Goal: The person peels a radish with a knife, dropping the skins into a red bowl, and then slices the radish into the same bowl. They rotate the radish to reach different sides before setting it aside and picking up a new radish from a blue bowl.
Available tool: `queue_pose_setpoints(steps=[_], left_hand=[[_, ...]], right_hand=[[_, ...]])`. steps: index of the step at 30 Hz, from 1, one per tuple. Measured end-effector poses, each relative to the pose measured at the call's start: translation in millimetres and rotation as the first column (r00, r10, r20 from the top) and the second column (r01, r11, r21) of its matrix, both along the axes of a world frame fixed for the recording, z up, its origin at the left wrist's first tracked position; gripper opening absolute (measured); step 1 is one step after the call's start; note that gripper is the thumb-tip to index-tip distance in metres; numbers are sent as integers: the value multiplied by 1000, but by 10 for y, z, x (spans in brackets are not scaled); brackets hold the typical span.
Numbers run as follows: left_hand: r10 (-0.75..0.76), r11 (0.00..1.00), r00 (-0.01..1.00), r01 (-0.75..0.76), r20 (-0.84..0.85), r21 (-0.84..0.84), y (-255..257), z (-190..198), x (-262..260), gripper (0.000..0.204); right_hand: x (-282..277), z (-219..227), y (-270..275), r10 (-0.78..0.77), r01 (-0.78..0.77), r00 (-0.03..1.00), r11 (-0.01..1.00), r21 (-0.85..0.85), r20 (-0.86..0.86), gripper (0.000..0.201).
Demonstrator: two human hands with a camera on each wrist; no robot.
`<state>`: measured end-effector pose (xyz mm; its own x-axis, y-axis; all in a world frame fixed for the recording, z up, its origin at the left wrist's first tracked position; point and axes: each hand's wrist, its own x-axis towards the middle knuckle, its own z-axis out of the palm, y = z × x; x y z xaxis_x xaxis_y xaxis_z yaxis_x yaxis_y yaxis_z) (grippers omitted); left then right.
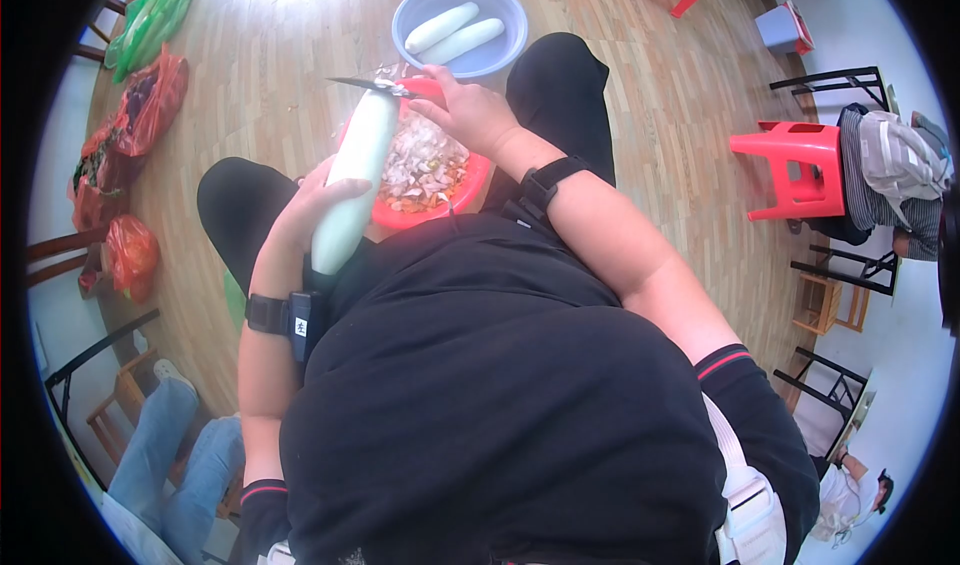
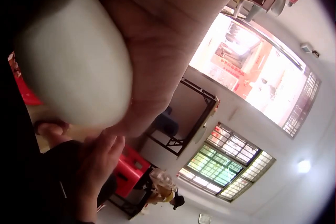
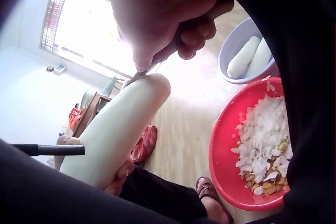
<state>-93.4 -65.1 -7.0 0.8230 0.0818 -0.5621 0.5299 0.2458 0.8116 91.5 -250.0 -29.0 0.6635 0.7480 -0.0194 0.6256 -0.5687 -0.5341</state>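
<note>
A long, pale, peeled white radish [image 1: 357, 160] slants across the lap. My left hand [image 1: 318, 203] grips its lower part, with the thumb over the near side. My right hand [image 1: 472, 115] holds a knife by its red handle [image 1: 424, 88]. The dark blade [image 1: 352, 83] lies across the far end of the radish, and the right wrist view shows the blade [image 3: 137, 75] right at that end. Beneath the hands, a red basin [image 3: 218, 174] holds white shavings and orange peelings. In the left wrist view, the radish's blunt near end [image 2: 79, 61] rests against the palm.
Beyond the knees, a light-blue basin [image 1: 402, 45] contains two more peeled radishes [image 1: 442, 27]. Red and green plastic bags [image 1: 150, 105] lie along the left side. At the right stand a red stool [image 1: 790, 143] and dark table frames. Other people sit at both sides.
</note>
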Motion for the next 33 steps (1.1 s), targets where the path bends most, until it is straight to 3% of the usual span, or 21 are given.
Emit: queue_pose_setpoints(steps=[3,5,6,8,9,12,16,21,25,27,31,33], left_hand=[[9,1000,1000,-9,10,5,18,-75,-6,67],[-29,999,999,29,-15,36,41,-104,-16,67],[-24,999,1000,25,-15,34,50,-119,-21,67],[-46,996,999,46,2,72,57,-137,-13,67],[-44,996,999,44,3,71,52,-127,-3,67],[-78,990,997,79,-13,116,42,-65,-6,67],[-100,984,994,105,-44,147,16,-51,-14,70],[-85,984,994,93,-64,153,3,-37,-1,72],[-83,983,996,88,-37,160,-4,-19,10,72],[-93,984,995,95,-17,148,0,-26,15,72],[-112,975,992,120,-55,185,21,-39,-2,72],[-91,977,993,103,-69,188,2,-9,-4,71]], right_hand=[[-39,49,5,53,-59,994,997,-58,-94,62],[-64,-137,13,183,-179,983,964,196,-4,60],[-90,-91,25,187,-183,982,964,195,-4,60],[-136,8,34,338,-314,939,921,231,-69,59],[-152,-13,55,364,-362,930,899,244,39,58],[-205,-12,70,414,-414,908,870,268,59,59],[-198,18,48,405,-402,913,881,249,45,58],[-204,148,24,301,-298,953,952,78,-36,57],[-196,75,25,314,-310,949,945,106,-27,58],[-200,17,51,392,-389,919,885,255,39,59],[-203,50,65,379,-381,924,892,241,59,60],[-177,129,43,280,-278,960,959,55,-26,61]])
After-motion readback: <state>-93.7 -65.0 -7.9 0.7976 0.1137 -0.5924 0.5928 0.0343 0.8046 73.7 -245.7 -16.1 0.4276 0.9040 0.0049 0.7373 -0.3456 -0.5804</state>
